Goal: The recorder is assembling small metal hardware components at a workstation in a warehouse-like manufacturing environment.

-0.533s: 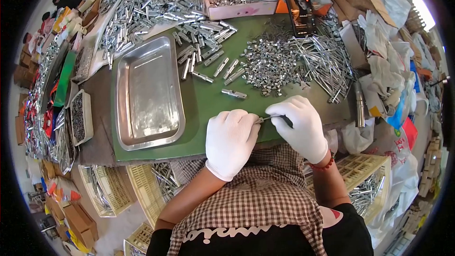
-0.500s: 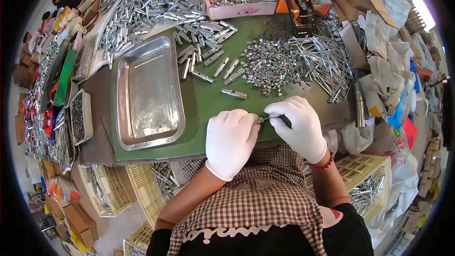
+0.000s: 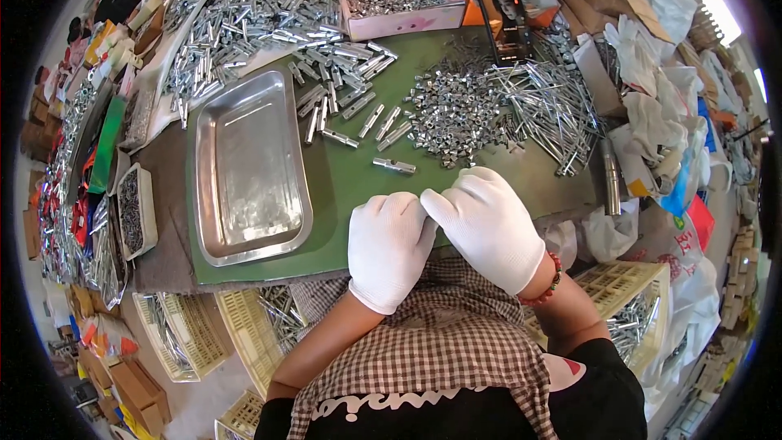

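My left hand (image 3: 384, 251) and my right hand (image 3: 487, 230), both in white knit gloves, meet over the front edge of the green work surface (image 3: 334, 187). Their fingers are closed and press together at the tips. Whatever they pinch is hidden behind the knuckles. Just beyond them lies a single slotted metal sleeve (image 3: 394, 165). Farther off is a heap of small shiny metal nuts or collars (image 3: 456, 118), with a pile of thin metal rods (image 3: 550, 110) to its right.
A shallow steel tray (image 3: 252, 171) stands at left. Behind it, metal sleeves (image 3: 252, 20) are heaped, beside a pink box (image 3: 403, 24) of small parts. A phone (image 3: 503, 16) leans at the back. A metal cylinder (image 3: 610, 178) stands at right; plastic crates (image 3: 191, 330) sit below.
My right hand has turned and moved left against my left hand, its fingers curling over. The small metal piece visible between them before is now covered. The view has shifted slightly.
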The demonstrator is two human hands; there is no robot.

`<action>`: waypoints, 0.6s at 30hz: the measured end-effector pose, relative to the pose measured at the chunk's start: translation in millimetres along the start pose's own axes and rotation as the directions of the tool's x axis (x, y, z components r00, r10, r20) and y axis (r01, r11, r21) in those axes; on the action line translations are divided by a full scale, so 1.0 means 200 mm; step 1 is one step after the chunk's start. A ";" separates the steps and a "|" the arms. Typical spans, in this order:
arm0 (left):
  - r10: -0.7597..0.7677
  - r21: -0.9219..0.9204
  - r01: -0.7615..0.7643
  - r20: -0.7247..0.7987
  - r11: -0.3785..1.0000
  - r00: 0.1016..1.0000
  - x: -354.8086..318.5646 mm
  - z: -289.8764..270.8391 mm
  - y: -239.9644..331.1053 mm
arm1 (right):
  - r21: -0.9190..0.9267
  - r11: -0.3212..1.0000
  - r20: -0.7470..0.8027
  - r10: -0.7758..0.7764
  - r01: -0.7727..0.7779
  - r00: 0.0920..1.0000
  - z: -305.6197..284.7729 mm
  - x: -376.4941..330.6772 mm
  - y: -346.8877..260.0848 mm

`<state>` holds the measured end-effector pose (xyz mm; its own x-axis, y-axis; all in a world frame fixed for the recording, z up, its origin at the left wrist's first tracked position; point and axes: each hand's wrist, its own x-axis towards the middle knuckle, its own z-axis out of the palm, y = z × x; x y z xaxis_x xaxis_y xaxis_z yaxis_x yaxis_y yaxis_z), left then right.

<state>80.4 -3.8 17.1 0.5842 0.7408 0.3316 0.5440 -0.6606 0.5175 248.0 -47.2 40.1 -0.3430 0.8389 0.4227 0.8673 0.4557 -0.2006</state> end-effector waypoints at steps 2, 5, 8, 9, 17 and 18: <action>-0.002 -0.003 0.002 0.014 1.000 1.000 0.01 0.00 0.01 | 0.003 1.000 0.006 -0.004 0.004 1.000 0.01 -0.01 0.01; -0.004 0.008 0.004 0.037 1.000 0.999 0.01 0.00 0.00 | 0.006 1.000 0.032 0.024 -0.024 0.999 0.03 -0.03 0.01; 0.009 0.012 -0.009 0.012 1.000 1.000 0.01 0.00 0.00 | -0.017 1.000 -0.006 0.019 -0.019 1.000 0.02 -0.05 -0.02; 0.017 0.003 -0.017 -0.023 1.000 1.000 0.00 0.00 0.00 | -0.041 0.997 -0.004 0.061 -0.062 0.998 0.03 -0.07 -0.05; 0.065 0.021 -0.063 -0.109 0.998 0.992 0.00 0.01 -0.01 | -0.034 0.997 -0.140 0.070 -0.076 0.988 0.07 -0.12 -0.06; 0.063 0.009 -0.062 -0.126 0.998 0.990 0.00 0.02 -0.01 | -0.030 0.997 -0.141 0.072 -0.077 0.987 0.07 -0.13 -0.06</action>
<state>80.7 -3.0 12.7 0.5363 0.7074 0.4604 0.5123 -0.7063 0.4885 240.7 -69.6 19.1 -0.2257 0.8190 0.5276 0.9015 0.3809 -0.2056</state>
